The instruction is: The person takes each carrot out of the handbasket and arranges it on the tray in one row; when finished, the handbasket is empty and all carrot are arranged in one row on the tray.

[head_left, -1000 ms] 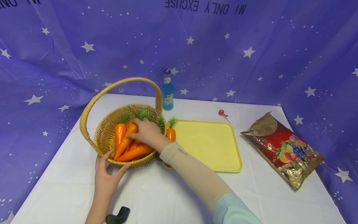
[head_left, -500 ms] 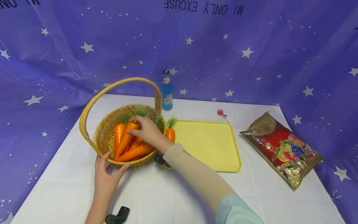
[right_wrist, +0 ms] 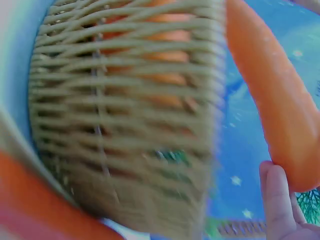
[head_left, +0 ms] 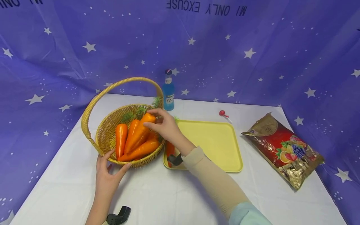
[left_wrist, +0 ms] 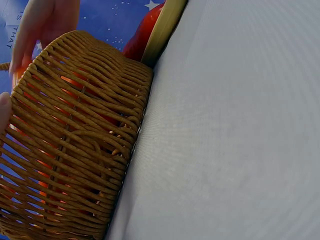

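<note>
Closest in, the left hand (head_left: 108,177) is spread, fingertips resting on the near rim of the basket (head_left: 105,137); can't tell how hard it presses. Past it, the right hand (head_left: 166,125) pinches a carrot (head_left: 139,132) by its fat end, just below the greens (right_wrist: 311,206). That carrot slants over at least 3 others in the basket; can't tell if its tip touches them. It looks shiny and plasticky, so I'd guess light, stiff, kinda slippery, hard to damage. Fat end's the spot to hold. The tall handle (head_left: 85,125) arches overhead, so it could snag the greens. Tray (head_left: 208,147) is just right of the basket, with 1 partly hidden carrot at its left edge. Bag (head_left: 287,151) farther right, then a lollipop (head_left: 222,112), and a blue bottle (head_left: 169,99) at the back.
</note>
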Tool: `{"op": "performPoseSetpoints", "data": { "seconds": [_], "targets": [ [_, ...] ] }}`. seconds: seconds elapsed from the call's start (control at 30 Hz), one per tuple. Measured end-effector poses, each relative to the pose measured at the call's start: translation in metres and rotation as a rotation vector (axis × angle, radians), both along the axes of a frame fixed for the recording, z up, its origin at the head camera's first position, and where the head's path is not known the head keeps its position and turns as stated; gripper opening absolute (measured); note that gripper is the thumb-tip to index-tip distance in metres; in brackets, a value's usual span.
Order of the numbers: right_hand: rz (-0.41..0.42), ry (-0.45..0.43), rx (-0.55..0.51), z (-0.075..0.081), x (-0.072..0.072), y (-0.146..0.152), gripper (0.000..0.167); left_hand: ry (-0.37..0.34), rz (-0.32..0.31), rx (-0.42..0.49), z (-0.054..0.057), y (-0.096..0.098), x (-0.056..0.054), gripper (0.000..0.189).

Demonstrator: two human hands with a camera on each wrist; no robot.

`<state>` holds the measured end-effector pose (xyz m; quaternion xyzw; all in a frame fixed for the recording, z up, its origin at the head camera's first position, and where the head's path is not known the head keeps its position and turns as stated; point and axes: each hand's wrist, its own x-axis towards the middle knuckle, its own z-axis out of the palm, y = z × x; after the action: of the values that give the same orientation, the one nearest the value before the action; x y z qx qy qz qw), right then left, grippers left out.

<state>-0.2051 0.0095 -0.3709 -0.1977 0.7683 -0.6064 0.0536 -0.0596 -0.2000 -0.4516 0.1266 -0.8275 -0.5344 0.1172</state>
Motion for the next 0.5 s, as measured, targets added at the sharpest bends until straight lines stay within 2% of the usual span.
{"op": "performPoseSetpoints", "data": {
  "seconds": [0.27, 0.4, 0.47, 0.5],
  "targets": [
    [0.009, 0.024, -0.012, 0.022, 0.012, 0.061, 0.041, 0.011, 0.000, 0.000, -0.001, 0.000, -0.001, 0.077],
    [0.009, 0.016, 0.036, 0.017, 0.008, 0.092, 0.040, 0.004, 0.002, 0.002, -0.002, 0.002, 0.000, 0.077],
    [0.001, 0.003, 0.085, 0.011, 0.004, 0.105, 0.039, 0.001, 0.002, 0.002, -0.001, 0.002, 0.000, 0.077],
    [-0.010, -0.002, 0.113, 0.002, 0.000, 0.110, 0.039, 0.000, 0.002, 0.002, 0.000, 0.002, 0.000, 0.077]
  ]
}}
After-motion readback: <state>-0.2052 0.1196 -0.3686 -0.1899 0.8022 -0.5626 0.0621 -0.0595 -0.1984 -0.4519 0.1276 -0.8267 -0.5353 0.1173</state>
